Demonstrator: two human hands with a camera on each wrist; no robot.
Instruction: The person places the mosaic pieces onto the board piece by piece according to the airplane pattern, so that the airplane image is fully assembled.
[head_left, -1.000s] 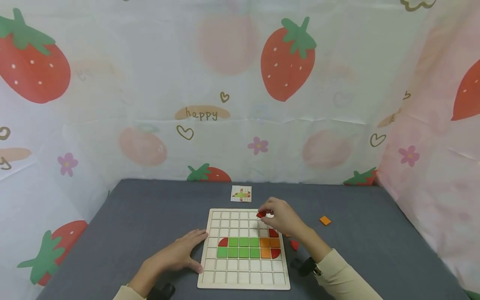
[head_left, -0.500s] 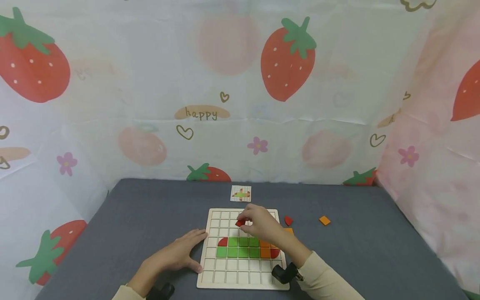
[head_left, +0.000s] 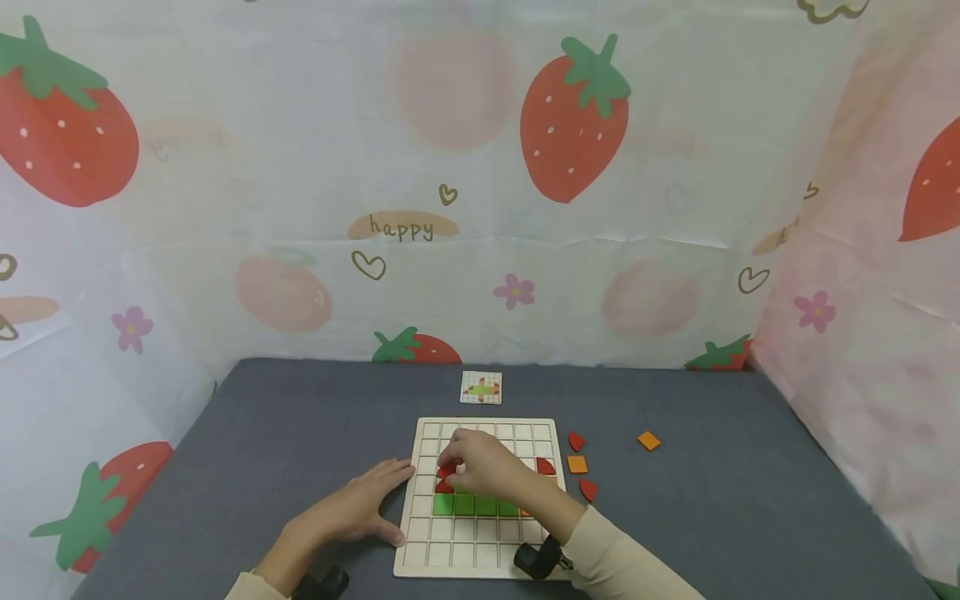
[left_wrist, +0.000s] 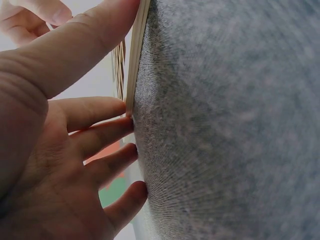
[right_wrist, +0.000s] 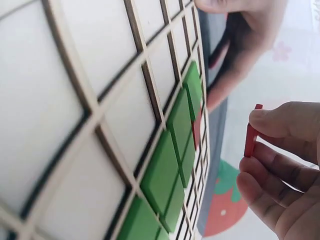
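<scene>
In the head view my right hand [head_left: 483, 462] is over the left part of a wooden grid board [head_left: 450, 554]. Between thumb and fingers it pinches a red quarter-round tile [right_wrist: 251, 131], held above the board in the right wrist view. Under it, another red tile [head_left: 444, 486] sits in a cell at the left end of a block of green tiles [head_left: 465, 505]. My left hand [head_left: 356, 507] rests with spread fingers against the board's left edge; in the left wrist view its thumb and fingertips touch the wooden rim [left_wrist: 134, 60].
Right of the board lie two red tiles [head_left: 576, 442] and two orange tiles [head_left: 648, 441] on the dark grey cloth [head_left: 712, 500]. A small pattern card [head_left: 481, 388] lies behind the board. Another red tile [head_left: 545, 466] sits at the board's right side. A strawberry-print curtain [head_left: 300, 167] surrounds the table.
My right hand has moved left across the board with the red tile, from the upper right to above the left end of the green block. My left hand has stayed at the board's edge.
</scene>
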